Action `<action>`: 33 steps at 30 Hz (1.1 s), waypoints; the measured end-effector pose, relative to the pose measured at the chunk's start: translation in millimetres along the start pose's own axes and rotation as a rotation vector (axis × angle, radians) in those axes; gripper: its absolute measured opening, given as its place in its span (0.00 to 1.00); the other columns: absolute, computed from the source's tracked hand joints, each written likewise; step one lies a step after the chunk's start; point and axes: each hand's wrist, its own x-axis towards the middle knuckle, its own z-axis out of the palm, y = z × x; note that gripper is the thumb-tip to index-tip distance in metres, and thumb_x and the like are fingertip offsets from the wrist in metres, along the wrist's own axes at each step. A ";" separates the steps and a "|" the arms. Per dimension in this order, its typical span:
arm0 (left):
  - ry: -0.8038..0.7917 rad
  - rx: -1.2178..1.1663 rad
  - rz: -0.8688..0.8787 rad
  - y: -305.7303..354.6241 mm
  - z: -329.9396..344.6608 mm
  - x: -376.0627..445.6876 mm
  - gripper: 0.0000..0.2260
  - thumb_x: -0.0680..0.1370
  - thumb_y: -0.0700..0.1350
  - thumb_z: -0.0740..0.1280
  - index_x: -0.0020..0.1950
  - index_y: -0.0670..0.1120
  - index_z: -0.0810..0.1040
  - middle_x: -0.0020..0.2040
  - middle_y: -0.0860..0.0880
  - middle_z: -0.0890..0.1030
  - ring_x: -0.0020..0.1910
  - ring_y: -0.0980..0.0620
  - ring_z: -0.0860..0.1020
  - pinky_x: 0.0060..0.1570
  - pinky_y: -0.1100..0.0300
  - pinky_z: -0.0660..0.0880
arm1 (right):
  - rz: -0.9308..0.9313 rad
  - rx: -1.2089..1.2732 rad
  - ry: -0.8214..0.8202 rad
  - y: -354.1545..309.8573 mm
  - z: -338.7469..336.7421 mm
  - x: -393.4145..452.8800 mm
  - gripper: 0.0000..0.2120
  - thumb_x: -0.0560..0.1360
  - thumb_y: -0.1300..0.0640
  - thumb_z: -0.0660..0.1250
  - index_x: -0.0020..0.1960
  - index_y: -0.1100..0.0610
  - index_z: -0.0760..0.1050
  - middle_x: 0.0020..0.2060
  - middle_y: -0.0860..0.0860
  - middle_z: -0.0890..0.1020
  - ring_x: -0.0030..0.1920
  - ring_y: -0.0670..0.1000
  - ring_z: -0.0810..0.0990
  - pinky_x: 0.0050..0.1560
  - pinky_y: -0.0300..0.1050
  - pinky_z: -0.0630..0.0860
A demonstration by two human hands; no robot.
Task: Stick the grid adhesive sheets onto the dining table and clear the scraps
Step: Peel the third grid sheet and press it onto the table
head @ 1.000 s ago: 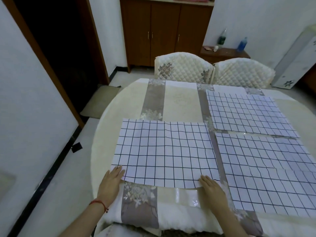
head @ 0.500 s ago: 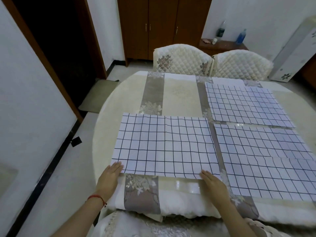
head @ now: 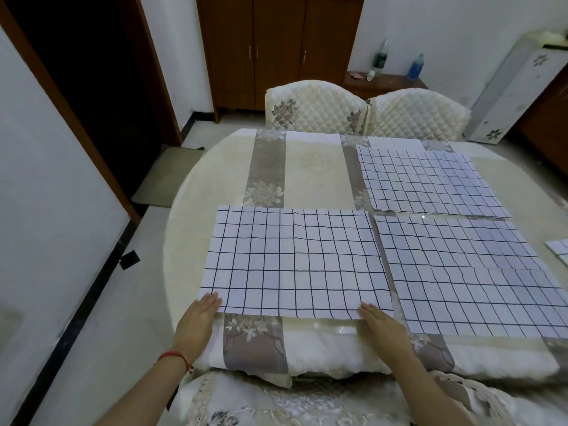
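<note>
Both flat: left hand (head: 199,318) and right hand (head: 379,322) press sheet (head: 292,262) corners (probably unstuck); square it to neighbour sheet (head: 467,272), smooth outward on surface (head: 313,173).

Round dining table (head: 199,192), cream cloth cover with grey floral bands running near edge to far edge. Grid sheet (head: 295,261) flat at near-left of tabletop, near edge just short of table's near rim. Second grid sheet (head: 473,278) just beside it at near right, narrow gap between. Third grid sheet (head: 427,182) at far right. Corner of fourth sheet (head: 559,249) at right edge. Clear plastic strip (head: 332,327) on cloth along near edge.
</note>
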 end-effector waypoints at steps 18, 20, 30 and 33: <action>-0.070 0.098 0.082 83.6 4.1 89.5 0.22 0.82 0.51 0.49 0.76 0.48 0.53 0.78 0.49 0.52 0.77 0.50 0.49 0.75 0.50 0.48 | -0.116 0.207 0.220 -47.4 -9.2 80.9 0.19 0.80 0.56 0.54 0.70 0.59 0.66 0.71 0.57 0.67 0.74 0.54 0.61 0.73 0.47 0.57; -0.103 0.118 0.085 98.2 14.8 106.4 0.23 0.82 0.52 0.48 0.76 0.49 0.51 0.78 0.50 0.49 0.77 0.50 0.46 0.74 0.49 0.45 | -0.129 0.178 0.185 -51.4 -7.5 102.9 0.22 0.81 0.54 0.50 0.73 0.56 0.59 0.74 0.54 0.61 0.76 0.52 0.54 0.75 0.46 0.50; -0.011 0.218 0.146 124.5 60.8 148.9 0.28 0.77 0.60 0.44 0.75 0.51 0.55 0.76 0.51 0.52 0.76 0.44 0.52 0.71 0.39 0.46 | -0.142 0.131 0.111 -52.4 20.1 167.0 0.25 0.81 0.46 0.44 0.76 0.47 0.42 0.75 0.44 0.40 0.75 0.47 0.35 0.73 0.47 0.32; -0.027 0.210 0.125 121.9 67.1 148.1 0.29 0.75 0.62 0.38 0.75 0.54 0.44 0.75 0.54 0.42 0.75 0.47 0.40 0.72 0.42 0.38 | -0.014 0.160 0.146 -30.9 24.4 160.4 0.26 0.80 0.43 0.44 0.75 0.45 0.39 0.72 0.42 0.37 0.72 0.44 0.32 0.74 0.47 0.33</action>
